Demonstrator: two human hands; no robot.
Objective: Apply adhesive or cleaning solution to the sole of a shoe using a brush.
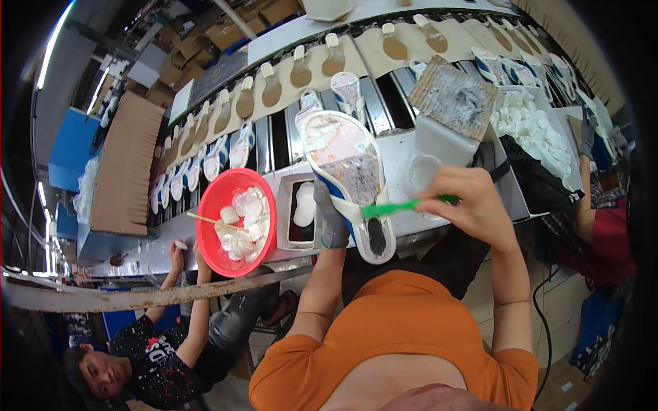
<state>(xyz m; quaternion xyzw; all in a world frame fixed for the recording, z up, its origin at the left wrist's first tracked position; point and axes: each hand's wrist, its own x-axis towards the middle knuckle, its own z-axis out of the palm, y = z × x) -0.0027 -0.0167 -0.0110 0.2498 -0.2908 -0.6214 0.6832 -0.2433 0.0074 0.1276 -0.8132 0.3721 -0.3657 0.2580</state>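
My left hand (333,220), in a grey glove, grips the side of a white and blue shoe (337,140) that is turned bottom up. Its underside carries a pinkish sheet toward the toe, a speckled grey patch at mid-length and a dark oval at the heel. Between the bare fingers of my right hand (468,200) is a green-handled brush (399,207). The brush's head rests at the shoe's heel area, over the upper part of the dark oval. The bristles are too small to make out.
Left of the shoe stand a red bowl (206,241) of white pieces with a stick and a white tray (283,209). A translucent cup (421,171) and stained board (449,92) lie right. Beyond, a conveyor (377,103) bears shoes and soles. People work at both sides.
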